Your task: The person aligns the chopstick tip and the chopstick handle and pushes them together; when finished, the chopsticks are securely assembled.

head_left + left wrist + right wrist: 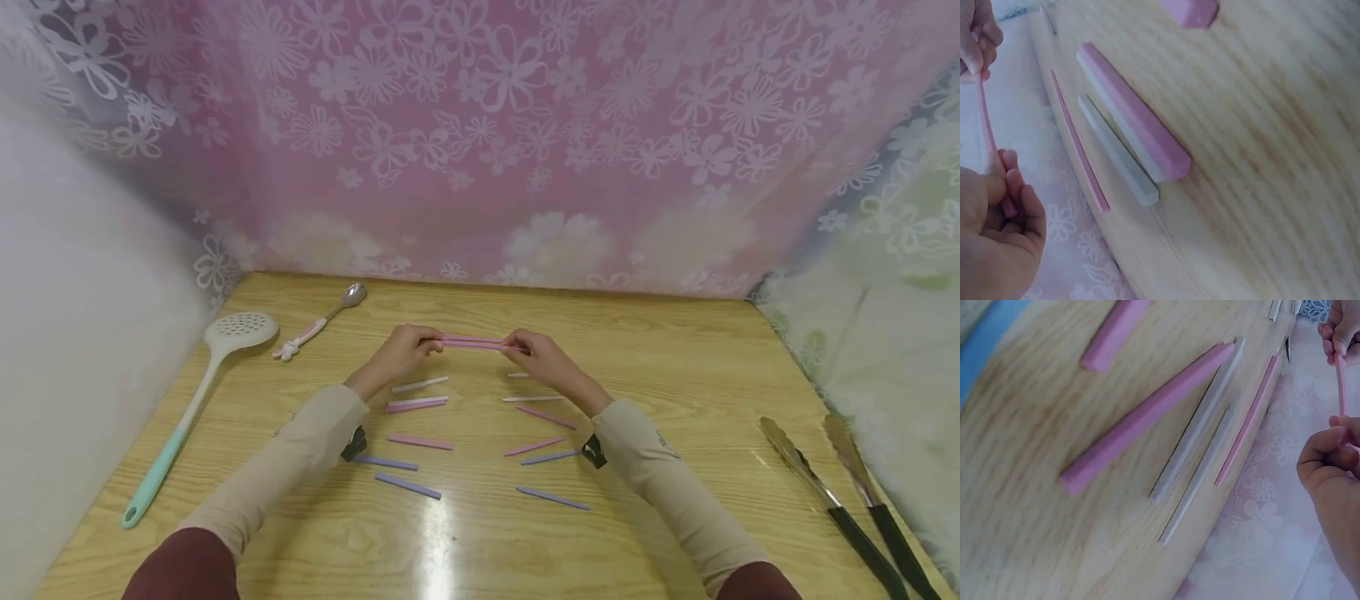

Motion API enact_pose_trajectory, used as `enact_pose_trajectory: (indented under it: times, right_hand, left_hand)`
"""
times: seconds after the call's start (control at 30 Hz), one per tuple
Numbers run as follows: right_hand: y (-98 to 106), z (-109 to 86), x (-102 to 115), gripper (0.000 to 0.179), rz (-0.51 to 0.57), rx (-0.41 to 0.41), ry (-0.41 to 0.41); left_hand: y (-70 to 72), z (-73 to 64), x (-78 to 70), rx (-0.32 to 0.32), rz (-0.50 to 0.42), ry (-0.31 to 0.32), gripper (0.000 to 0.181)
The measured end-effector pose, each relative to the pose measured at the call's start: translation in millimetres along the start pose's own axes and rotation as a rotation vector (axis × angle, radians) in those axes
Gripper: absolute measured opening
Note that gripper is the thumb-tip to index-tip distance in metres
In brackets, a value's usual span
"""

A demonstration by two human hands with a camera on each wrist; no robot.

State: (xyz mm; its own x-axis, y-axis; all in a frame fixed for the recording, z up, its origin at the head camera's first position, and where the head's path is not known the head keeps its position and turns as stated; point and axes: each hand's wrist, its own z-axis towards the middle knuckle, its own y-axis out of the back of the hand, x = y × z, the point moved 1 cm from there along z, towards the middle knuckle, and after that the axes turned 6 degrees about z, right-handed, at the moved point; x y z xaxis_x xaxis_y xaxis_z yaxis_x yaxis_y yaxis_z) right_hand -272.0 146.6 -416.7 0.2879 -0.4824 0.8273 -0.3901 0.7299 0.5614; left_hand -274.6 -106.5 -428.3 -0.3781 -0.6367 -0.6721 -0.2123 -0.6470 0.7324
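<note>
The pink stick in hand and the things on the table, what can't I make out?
Held pink stick, right wrist view: near end hidden by the right hand.
White stick, head view: right end hidden by that hand too.
Blue stick, right wrist view: cut off by frame edges and blurred.
Tongs, head view: handle ends cut off by bottom edge.

A slim, straight pink stick (pixel 985 119) ran crosswise between the left hand (pixel 403 352) and the right hand (pixel 546 358), held in the air and pinched near each end. Its bare middle showed between the grips; one tip poked out past the left thumb.
</note>
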Motion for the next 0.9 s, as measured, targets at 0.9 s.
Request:
enact_pose_trajectory:
  times: [0.9]
  right_hand:
    - [10.1,4.1,-23.6,0.020,-0.127,-0.016,-0.033]
  left_hand:
    - [-3.6,8.9,6.1,0.165,0.103,0.035,0.024]
